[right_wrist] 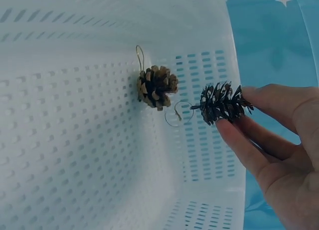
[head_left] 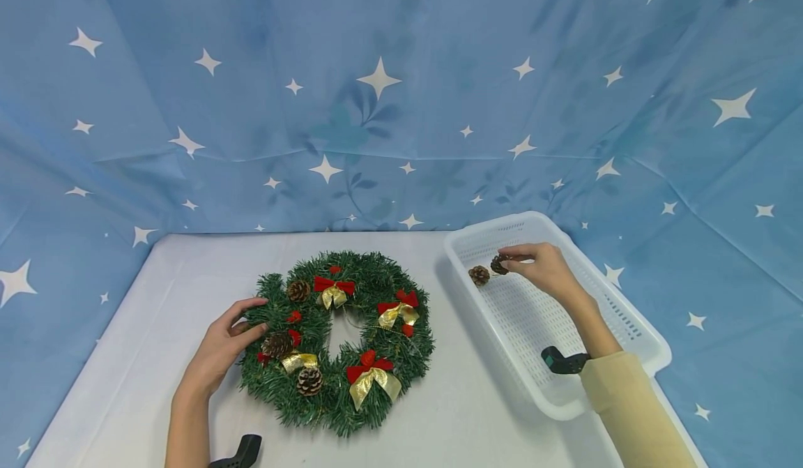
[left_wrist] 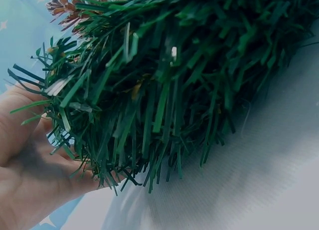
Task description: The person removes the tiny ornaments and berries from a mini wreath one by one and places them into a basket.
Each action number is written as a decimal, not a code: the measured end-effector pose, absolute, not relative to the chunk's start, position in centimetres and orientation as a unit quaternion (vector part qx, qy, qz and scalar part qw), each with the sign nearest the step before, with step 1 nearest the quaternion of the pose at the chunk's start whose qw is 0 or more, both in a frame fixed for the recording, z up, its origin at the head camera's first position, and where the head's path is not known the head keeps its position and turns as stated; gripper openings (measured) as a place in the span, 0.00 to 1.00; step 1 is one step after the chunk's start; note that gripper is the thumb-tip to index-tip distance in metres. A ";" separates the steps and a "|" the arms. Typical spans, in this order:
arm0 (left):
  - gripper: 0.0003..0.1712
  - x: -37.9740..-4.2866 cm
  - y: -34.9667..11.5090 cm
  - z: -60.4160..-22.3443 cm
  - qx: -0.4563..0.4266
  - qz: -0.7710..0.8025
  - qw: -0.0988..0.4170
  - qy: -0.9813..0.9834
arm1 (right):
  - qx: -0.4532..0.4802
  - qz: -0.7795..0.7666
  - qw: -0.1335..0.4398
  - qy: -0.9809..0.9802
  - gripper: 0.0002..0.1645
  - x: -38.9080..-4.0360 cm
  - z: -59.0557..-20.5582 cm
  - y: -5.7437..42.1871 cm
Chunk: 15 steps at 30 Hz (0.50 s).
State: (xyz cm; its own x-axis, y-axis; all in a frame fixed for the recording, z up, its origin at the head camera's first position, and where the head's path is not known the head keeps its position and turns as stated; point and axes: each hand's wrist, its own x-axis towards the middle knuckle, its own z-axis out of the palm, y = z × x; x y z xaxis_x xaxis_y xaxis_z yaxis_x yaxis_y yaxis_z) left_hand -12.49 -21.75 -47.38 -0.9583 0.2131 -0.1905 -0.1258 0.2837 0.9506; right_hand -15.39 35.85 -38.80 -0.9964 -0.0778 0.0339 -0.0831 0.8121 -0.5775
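A green Christmas wreath (head_left: 410,353) lies on the white table, dressed with red-and-gold bows, red berries and several pine cones. My left hand (head_left: 219,346) holds its left edge, thumb and fingers around the greenery (left_wrist: 149,100); some fingertips are hidden in the needles. Over the far end of the white basket (head_left: 521,314), my right hand (head_left: 542,269) pinches a dark pine cone (right_wrist: 224,103) between thumb and fingers. A thin wire loop (right_wrist: 179,114) sticks out from that cone. Beside it, a second, browner pine cone (right_wrist: 157,87) with a gold loop lies in the basket.
The basket has perforated walls and a raised rim (head_left: 659,356), and stands at the table's right side. White cloth covers the table (head_left: 207,266). A blue curtain with white stars (head_left: 401,105) hangs behind and at both sides.
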 end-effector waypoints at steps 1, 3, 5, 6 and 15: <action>0.37 -12.5 -21.8 -47.4 0.028 0.597 0.141 0.789 | 0.042 0.305 0.002 -0.952 0.20 -15.4 -38.9 35.9; 0.37 -12.5 -21.8 -47.4 0.027 0.597 0.141 0.789 | 0.039 0.306 -0.001 -0.951 0.20 -15.5 -39.1 36.1; 0.37 -12.5 -21.8 -47.4 0.026 0.598 0.141 0.789 | 0.036 0.306 -0.004 -0.952 0.20 -15.6 -39.4 36.3; 0.37 -12.5 -21.8 -47.3 0.025 0.598 0.141 0.788 | 0.035 0.305 -0.004 -0.952 0.20 -15.6 -39.5 36.3; 0.37 -12.4 -21.6 -47.2 0.020 0.594 0.143 0.791 | 0.022 0.303 -0.013 -0.953 0.20 -16.1 -40.3 37.0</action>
State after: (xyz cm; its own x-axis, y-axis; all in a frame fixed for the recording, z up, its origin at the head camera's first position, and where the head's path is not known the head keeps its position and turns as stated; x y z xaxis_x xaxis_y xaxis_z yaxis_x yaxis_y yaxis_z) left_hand -12.38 -21.63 -47.20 -0.9584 0.2012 -0.2024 -0.1381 0.2936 0.9459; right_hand -16.06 36.96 -40.26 -0.9987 -0.0505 -0.0108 -0.0350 0.8151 -0.5783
